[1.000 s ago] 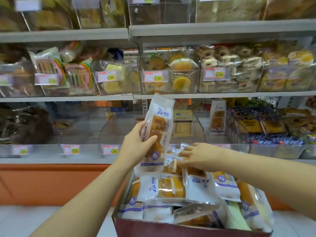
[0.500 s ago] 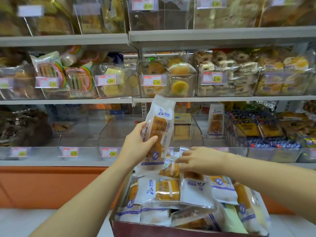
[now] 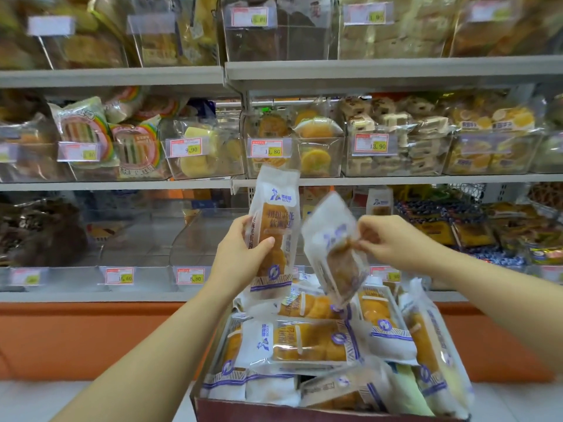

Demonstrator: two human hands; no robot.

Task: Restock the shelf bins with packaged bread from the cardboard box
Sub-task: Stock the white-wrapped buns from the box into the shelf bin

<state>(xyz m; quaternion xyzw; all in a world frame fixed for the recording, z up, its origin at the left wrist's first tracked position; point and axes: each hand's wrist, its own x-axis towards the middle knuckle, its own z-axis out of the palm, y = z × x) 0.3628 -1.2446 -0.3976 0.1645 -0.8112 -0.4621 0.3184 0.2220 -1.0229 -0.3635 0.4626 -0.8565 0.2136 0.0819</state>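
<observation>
My left hand (image 3: 240,254) gripping an upright bread pack (image 3: 272,229), my right hand (image 3: 393,242) pinching a tilted second pack (image 3: 332,254), both above the cardboard box (image 3: 274,414)

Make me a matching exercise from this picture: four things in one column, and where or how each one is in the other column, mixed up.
Things:
1. left-hand bread pack
2. right-hand bread pack
3. cardboard box
4. 13.90 price tag

Place or state:
A. on a clear bin on the middle shelf
B. upright, gripped round its middle
C. tilted, pinched at its edge above the box
D. lowest in view, with bread packs lying in it

Pairs: 1-B, 2-C, 3-D, 4-A
</observation>
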